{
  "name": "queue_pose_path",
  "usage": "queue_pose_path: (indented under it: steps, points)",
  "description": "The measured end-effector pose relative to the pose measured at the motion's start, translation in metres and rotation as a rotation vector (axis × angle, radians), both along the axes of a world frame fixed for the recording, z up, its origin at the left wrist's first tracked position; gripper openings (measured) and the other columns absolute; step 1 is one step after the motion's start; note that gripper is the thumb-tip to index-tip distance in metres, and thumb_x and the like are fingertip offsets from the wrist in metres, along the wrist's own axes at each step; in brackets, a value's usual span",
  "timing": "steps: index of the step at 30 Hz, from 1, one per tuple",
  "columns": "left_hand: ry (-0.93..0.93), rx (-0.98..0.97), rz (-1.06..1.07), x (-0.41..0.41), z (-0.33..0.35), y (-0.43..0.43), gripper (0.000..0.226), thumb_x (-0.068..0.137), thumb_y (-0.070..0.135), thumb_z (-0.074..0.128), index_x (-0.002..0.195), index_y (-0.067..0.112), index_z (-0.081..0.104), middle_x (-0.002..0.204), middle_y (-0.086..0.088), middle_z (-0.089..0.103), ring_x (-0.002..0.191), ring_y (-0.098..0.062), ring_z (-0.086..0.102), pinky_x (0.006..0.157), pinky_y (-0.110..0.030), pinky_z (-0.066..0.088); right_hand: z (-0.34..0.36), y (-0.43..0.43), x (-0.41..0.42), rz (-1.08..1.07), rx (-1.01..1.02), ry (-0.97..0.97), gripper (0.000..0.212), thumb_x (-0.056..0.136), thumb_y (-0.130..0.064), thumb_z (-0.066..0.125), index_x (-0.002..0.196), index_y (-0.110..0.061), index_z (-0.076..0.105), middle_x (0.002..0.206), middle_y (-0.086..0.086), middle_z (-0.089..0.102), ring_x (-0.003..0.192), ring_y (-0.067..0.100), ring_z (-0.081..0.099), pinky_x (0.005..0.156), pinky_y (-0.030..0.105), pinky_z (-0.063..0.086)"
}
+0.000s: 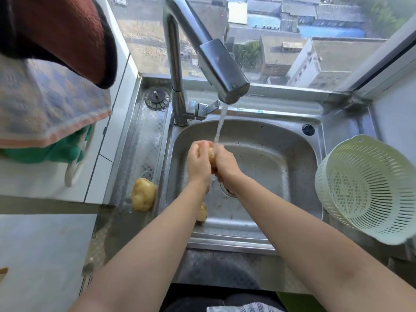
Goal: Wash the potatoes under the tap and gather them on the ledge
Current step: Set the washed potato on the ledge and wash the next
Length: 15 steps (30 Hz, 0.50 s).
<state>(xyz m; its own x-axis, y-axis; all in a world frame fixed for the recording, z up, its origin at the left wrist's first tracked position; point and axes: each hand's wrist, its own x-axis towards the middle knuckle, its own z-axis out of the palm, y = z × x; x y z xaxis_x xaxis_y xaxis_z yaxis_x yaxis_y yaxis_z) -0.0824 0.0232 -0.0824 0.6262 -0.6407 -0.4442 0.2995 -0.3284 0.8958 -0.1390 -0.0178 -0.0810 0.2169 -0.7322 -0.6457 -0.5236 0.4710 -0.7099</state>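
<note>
Water runs from the steel tap into the sink. Under the stream my left hand and my right hand both clasp one yellow potato, mostly hidden between the palms. A second potato lies in the basin near its front left corner, partly covered by my left forearm. A larger potato rests on the steel ledge to the left of the basin.
A pale green colander stands tilted on the right of the sink. A drain strainer lies at the back of the ledge, beside the tap's base. Towels hang at upper left. The window is directly behind the sink.
</note>
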Motion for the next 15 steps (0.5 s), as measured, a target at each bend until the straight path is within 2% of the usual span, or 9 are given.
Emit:
queue_pose_path:
  steps: [1,3,4,5,7,9,12,14,15]
  points:
    - [-0.035,-0.036,-0.078,0.000,-0.004,0.003,0.007,0.087,0.027,0.059,0.084,0.021,0.058,0.080,-0.004,0.060,0.072,-0.021,0.057,0.055,-0.034,0.051,0.004,-0.001,-0.003,-0.018,0.068,-0.005,0.046,0.098,-0.038,0.025,0.077,-0.010,0.055,0.060,0.009,0.053,0.050,0.021,0.044,0.047,0.026,0.033]
    - [-0.065,-0.006,-0.087,0.001,-0.010,0.004,0.012,0.086,0.028,0.064,0.081,0.018,0.061,0.077,-0.005,0.063,0.070,-0.021,0.060,0.056,-0.035,0.052,0.005,0.002,-0.006,0.040,-0.025,-0.003,0.055,0.096,-0.048,0.020,0.084,-0.010,0.057,0.064,0.009,0.058,0.055,0.021,0.051,0.054,0.033,0.045]
    - [-0.035,0.047,0.003,0.003,-0.010,-0.001,0.016,0.089,0.026,0.061,0.077,0.015,0.063,0.074,-0.006,0.064,0.069,-0.022,0.061,0.056,-0.032,0.050,0.004,0.006,-0.007,0.100,-0.128,0.005,0.058,0.095,-0.055,0.021,0.093,-0.009,0.056,0.073,0.009,0.064,0.065,0.023,0.059,0.067,0.041,0.052]
    - [0.019,0.099,0.120,0.004,-0.006,-0.006,0.024,0.092,0.024,0.056,0.071,0.013,0.064,0.071,-0.006,0.065,0.069,-0.023,0.062,0.057,-0.030,0.050,0.004,0.012,-0.008,0.145,-0.216,0.005,0.058,0.094,-0.061,0.024,0.101,-0.010,0.051,0.085,0.010,0.067,0.078,0.026,0.064,0.079,0.047,0.053]
    - [0.096,0.164,0.268,0.005,0.000,-0.013,0.037,0.095,0.025,0.046,0.066,0.015,0.065,0.069,-0.004,0.066,0.074,-0.025,0.064,0.064,-0.030,0.053,0.002,0.019,-0.008,0.179,-0.295,-0.007,0.060,0.089,-0.069,0.032,0.108,-0.013,0.046,0.101,0.010,0.068,0.095,0.030,0.065,0.087,0.051,0.050]
    - [-0.049,0.162,0.130,0.002,0.006,-0.010,0.037,0.098,0.033,0.041,0.077,0.014,0.064,0.077,-0.001,0.067,0.078,-0.022,0.064,0.074,-0.031,0.051,0.003,0.015,-0.007,0.150,-0.296,0.022,0.063,0.090,-0.068,0.028,0.109,-0.014,0.052,0.106,0.011,0.068,0.100,0.031,0.063,0.088,0.049,0.050]
    - [-0.468,0.136,-0.215,-0.011,0.010,0.007,0.033,0.098,0.039,0.044,0.100,0.010,0.058,0.088,-0.002,0.065,0.082,-0.021,0.060,0.074,-0.033,0.044,0.003,0.002,-0.012,0.170,-0.298,0.172,0.063,0.101,-0.048,0.013,0.108,-0.012,0.065,0.111,0.015,0.069,0.105,0.035,0.061,0.088,0.043,0.046]
    - [-0.570,0.237,-0.217,-0.010,0.008,0.008,0.034,0.101,0.036,0.038,0.101,0.008,0.059,0.091,-0.005,0.065,0.083,-0.024,0.057,0.072,-0.032,0.039,0.006,0.007,-0.017,0.213,-0.333,0.247,0.061,0.102,-0.046,0.012,0.111,-0.012,0.062,0.112,0.016,0.068,0.106,0.037,0.060,0.086,0.043,0.043]
    - [-0.533,0.324,-0.170,-0.007,0.005,0.006,0.037,0.101,0.033,0.034,0.100,0.007,0.061,0.095,-0.009,0.067,0.086,-0.027,0.057,0.074,-0.033,0.040,0.008,0.012,-0.019,0.241,-0.375,0.263,0.057,0.102,-0.047,0.013,0.112,-0.012,0.057,0.111,0.017,0.068,0.105,0.038,0.060,0.084,0.043,0.042]
